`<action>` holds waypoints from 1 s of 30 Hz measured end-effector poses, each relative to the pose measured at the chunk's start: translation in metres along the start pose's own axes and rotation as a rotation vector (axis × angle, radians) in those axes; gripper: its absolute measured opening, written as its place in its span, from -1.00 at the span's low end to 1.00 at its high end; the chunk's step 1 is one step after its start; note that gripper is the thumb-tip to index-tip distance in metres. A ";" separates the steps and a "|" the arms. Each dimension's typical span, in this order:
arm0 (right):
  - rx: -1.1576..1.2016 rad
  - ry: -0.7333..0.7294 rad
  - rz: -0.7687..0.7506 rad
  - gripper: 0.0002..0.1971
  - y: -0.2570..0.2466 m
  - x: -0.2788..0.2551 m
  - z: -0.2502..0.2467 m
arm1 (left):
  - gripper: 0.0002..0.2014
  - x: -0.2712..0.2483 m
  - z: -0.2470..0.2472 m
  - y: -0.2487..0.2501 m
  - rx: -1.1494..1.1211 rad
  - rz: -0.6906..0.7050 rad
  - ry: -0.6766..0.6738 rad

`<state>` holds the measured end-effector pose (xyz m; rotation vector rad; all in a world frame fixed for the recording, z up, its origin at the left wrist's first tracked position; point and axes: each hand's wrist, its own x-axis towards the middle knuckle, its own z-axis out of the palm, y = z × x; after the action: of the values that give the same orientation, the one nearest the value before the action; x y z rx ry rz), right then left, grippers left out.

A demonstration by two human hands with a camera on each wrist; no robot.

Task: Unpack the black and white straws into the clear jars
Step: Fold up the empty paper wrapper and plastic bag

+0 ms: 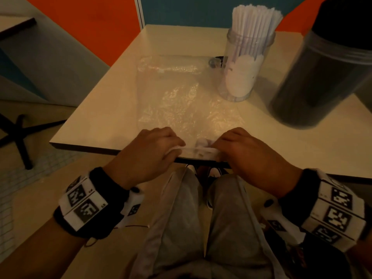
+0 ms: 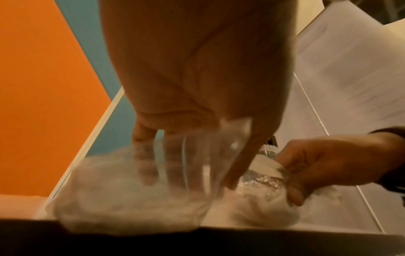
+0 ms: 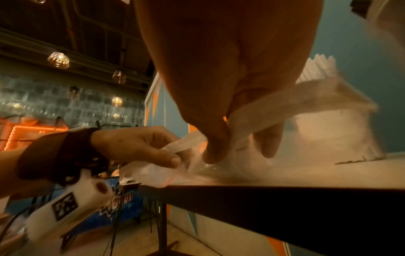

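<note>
A clear plastic bag (image 1: pixel 177 97) lies flat on the table, its near end rolled up at the front edge. My left hand (image 1: pixel 153 146) and right hand (image 1: pixel 243 148) both pinch that rolled end (image 1: pixel 195 152). The left wrist view shows the bag (image 2: pixel 131 190) under my left fingers (image 2: pixel 142 138); the right wrist view shows the bag (image 3: pixel 153 169) pinched by both hands. A clear jar of white straws (image 1: pixel 245 57) stands at the back right. A clear jar of black straws (image 1: pixel 322 77) stands nearer, at the right edge.
The cream table (image 1: pixel 100 117) has a dark front edge right under my hands. A small dark object (image 1: pixel 217 61) lies behind the bag, beside the white-straw jar. Another table (image 1: pixel 16 23) and a chair base (image 1: pixel 22 135) stand to the left.
</note>
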<state>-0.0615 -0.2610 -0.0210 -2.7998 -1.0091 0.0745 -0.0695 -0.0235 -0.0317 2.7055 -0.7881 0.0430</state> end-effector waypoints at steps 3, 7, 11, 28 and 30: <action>0.073 0.005 0.045 -0.78 0.001 0.007 -0.006 | -0.66 -0.007 -0.013 -0.007 -0.130 -0.135 -0.022; 0.225 -0.021 0.113 -0.85 0.005 0.024 -0.019 | -0.69 -0.011 -0.027 -0.017 -0.046 -0.275 0.012; 0.239 -0.125 0.117 -0.82 0.006 0.046 -0.029 | -0.54 -0.009 -0.012 0.020 0.214 0.042 0.201; 0.082 0.161 -0.023 -0.52 0.012 0.041 -0.022 | -0.73 0.008 0.026 0.004 0.165 0.093 0.187; -0.088 0.080 -0.097 -0.28 0.003 0.032 -0.016 | -0.67 0.008 0.028 0.000 0.107 0.048 0.161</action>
<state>-0.0333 -0.2446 -0.0050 -2.8007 -1.1530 -0.0954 -0.0645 -0.0369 -0.0574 2.7395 -0.8231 0.3192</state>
